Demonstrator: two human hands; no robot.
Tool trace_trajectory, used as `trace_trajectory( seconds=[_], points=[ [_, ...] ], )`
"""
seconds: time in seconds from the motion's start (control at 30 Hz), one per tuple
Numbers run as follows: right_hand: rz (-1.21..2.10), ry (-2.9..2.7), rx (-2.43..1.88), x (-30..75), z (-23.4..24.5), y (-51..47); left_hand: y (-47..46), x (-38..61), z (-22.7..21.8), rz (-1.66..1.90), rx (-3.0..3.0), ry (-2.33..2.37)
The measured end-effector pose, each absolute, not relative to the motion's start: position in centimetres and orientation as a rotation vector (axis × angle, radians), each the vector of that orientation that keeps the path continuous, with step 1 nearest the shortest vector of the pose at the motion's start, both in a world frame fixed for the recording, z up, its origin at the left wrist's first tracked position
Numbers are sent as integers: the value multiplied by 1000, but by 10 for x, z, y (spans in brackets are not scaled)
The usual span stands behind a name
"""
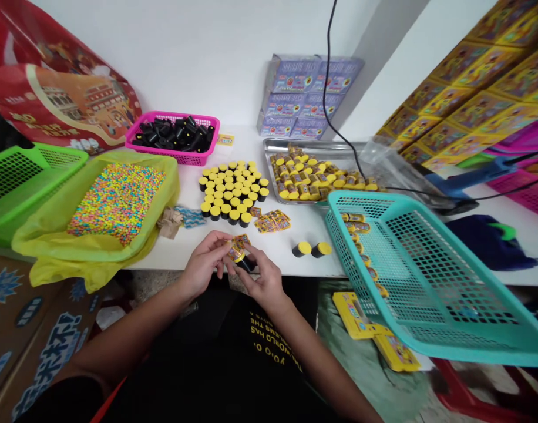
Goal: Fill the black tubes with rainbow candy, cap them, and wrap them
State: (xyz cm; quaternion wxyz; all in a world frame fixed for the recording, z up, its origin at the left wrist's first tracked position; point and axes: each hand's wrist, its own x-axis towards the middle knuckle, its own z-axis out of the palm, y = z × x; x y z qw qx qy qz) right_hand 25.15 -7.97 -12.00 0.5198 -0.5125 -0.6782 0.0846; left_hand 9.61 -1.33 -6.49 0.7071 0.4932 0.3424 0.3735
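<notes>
At the table's front edge, my right hand (pixel 265 279) grips a small black canister with a yellow lid (pixel 246 262), tilted on its side. My left hand (pixel 204 258) pinches a printed yellow-orange label (pixel 239 239) against the lid end of it. Both hands are closed and nearly touch. Just beyond them lies a fanned pile of similar labels (pixel 273 221). Several upright black canisters with yellow lids (pixel 232 191) stand in a cluster behind my hands. Two more canisters (pixel 312 249) stand to the right.
On the left are a yellow-lined tub of colourful candy beads (pixel 119 202), a green basket (pixel 35 182) and a pink basket of black canisters (pixel 172 155). A metal tray (pixel 269 158) holds labelled canisters. A teal basket (pixel 431 346) overhangs the front edge. A black cable (pixel 327 76) hangs down.
</notes>
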Motion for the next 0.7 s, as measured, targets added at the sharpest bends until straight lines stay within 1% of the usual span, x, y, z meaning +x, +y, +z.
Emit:
trace_trajectory(
  seconds=[0.17,0.37,0.53,0.7],
  points=[
    [155,-1644,-1251,257,-121,-81,-10,105,-57,772,1204,783],
    [258,-1512,-1249,260,-119,-81,-5,111,-56,736,1195,769],
    [531,-1207,-1227,256,-121,-78,-4,114,-59,856,1007,795],
    [492,-1096,-1226,251,-125,-77,-6,114,-64,875,841,734]
  ],
)
